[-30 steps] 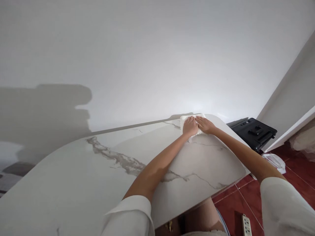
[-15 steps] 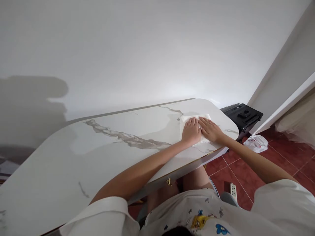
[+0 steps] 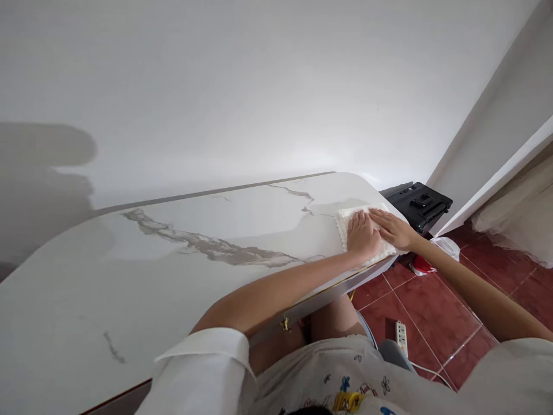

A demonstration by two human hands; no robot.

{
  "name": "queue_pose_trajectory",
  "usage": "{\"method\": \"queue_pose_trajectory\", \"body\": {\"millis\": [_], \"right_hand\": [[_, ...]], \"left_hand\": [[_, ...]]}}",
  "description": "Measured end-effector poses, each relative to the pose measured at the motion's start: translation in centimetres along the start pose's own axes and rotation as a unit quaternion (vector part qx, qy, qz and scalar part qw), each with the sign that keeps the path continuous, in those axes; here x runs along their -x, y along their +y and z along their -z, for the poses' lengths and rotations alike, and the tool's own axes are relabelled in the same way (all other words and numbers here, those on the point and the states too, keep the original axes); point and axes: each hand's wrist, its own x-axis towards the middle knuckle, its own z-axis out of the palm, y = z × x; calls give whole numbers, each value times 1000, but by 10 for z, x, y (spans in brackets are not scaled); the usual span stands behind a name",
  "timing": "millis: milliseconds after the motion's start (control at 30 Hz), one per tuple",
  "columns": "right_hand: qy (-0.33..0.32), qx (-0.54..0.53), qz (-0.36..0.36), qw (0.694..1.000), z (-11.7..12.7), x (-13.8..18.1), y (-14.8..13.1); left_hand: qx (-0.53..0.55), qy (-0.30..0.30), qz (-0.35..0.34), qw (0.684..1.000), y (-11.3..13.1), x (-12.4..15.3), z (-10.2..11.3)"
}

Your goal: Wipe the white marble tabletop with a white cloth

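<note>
A white cloth (image 3: 343,222) with a fringed edge lies on the marble-patterned tabletop (image 3: 242,288), close to its right end. My left hand (image 3: 363,236) presses down on the cloth with its fingers bent and close together, gripping it against the surface. Beside it, my right hand (image 3: 395,229) lies flat over the cloth's right part, fingers stretched out and pointing left. The fingertips of my right hand come close to the left hand's knuckles. Much of the cloth is hidden under both hands.
A white wall (image 3: 242,104) runs behind the table. To the right stand a black case (image 3: 421,204) and a plastic bag (image 3: 447,248) on red floor tiles (image 3: 415,305). A power strip (image 3: 401,338) lies below. A small brass knob (image 3: 285,324) sticks out of the table front.
Both hands have slid with the cloth to the right, nearer the table's right front edge. The left hand's fingers are more bent. The view has shifted slightly.
</note>
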Motion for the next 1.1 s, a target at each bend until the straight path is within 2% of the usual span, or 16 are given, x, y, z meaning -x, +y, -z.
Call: {"method": "queue_pose_trajectory", "body": {"millis": [200,367,567,767,933,1100], "right_hand": [[-4,16,-29,999,-8,-40,35],[-2,27,-35,999,-23,-94,41],[-12,16,-36,999,-37,-167,40],[-19,-5,-40,999,-48,-229,52],[-11,-33,-33,999,-53,-255,78],[-4,-37,-56,998,-51,-248,115]], "left_hand": [[-2,18,0,1000,-12,-51,-1],[-49,27,-7,998,-49,-88,14],[-89,65,11,994,-99,-129,34],[-117,86,30,989,-131,-169,51],[-140,93,43,985,-136,-200,51],[-145,106,22,984,-116,-228,34]]}}
